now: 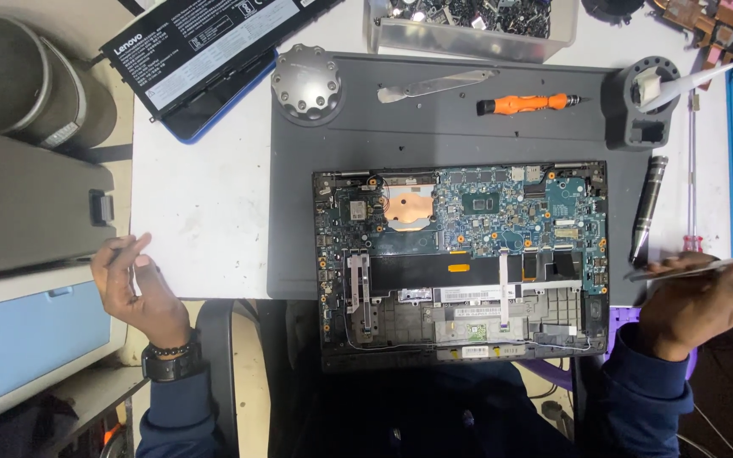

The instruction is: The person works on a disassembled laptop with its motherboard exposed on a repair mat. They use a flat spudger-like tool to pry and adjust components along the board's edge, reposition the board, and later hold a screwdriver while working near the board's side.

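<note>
The right hand [702, 305] keeps a pinching grip on a thin, flat metal panel [706, 265] at the surface's right edge, beside the opened laptop [460, 263]; it looks light, stiff, sharp-edged, best held by its rim, while the left hand [129, 284] hangs loosely curled, empty.

I have a single view, from the camera on my head, looking almost straight down from above at middling height. It faces the white worktable [205, 203], with the opened laptop chassis with its blue-green circuit board [460, 254] centred. My forearms enter from the bottom edge. No second view overlaps it.
</note>
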